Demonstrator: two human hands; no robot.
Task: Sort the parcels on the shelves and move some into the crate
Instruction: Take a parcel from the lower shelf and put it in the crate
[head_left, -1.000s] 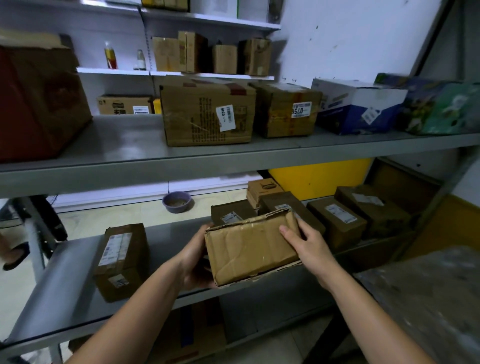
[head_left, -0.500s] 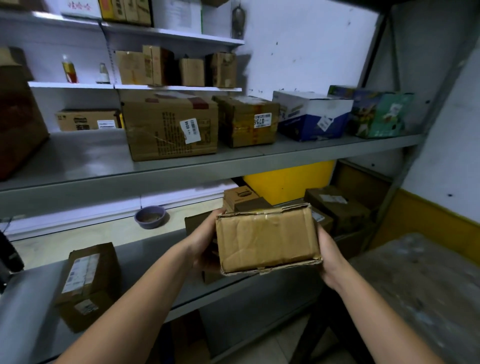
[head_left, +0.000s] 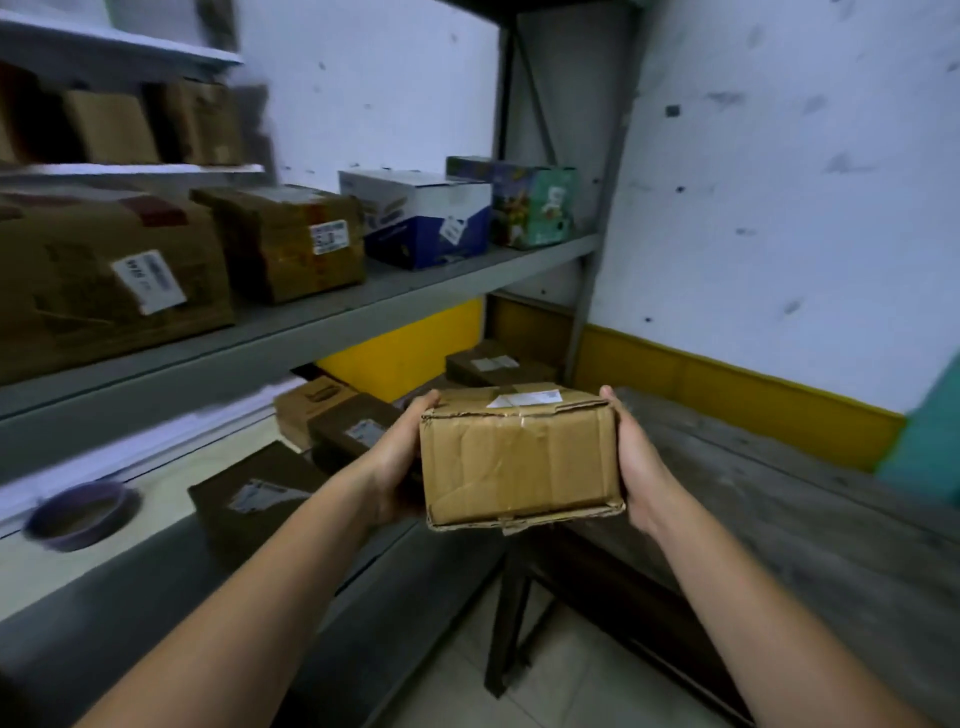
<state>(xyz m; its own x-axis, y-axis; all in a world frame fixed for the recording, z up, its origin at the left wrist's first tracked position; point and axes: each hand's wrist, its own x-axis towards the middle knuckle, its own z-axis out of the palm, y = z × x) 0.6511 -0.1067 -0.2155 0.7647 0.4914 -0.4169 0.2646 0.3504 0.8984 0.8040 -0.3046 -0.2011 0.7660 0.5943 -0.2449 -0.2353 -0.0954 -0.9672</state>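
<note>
Both hands are raised in the centre of the frame with a brown cardboard parcel (head_left: 519, 462) clamped between them. The left hand (head_left: 397, 457) cups the parcel's left end, its thumb lying along the top corner and its fingers hidden behind the cardboard. The right hand (head_left: 636, 467) presses against the right end, thumb tip at the upper right corner and the rest of its fingers out of sight behind the box. The parcel is held level in the air, clear of any surface, in front of the lower shelf (head_left: 130, 623) and just left of the grey weathered bench (head_left: 779, 519) that fills the lower right of the frame. Its front face is creased and taped, its bottom edge is frayed, and a white label (head_left: 524, 399) sits on its top. Behind the left hand, on the lower shelf, stand several darker boxes, among them a dark box (head_left: 260, 493) with a pale label and a tan box (head_left: 306, 405) further back. In the left half of the frame the middle shelf (head_left: 363, 322) carries a large brown box (head_left: 104, 280), a taped brown box (head_left: 291, 244), a white and blue box (head_left: 421, 218) and a colourful printed box (head_left: 535, 208) in a row. A purple bowl (head_left: 78, 514) lies at the left edge on a pale floor beyond the shelf.
</note>
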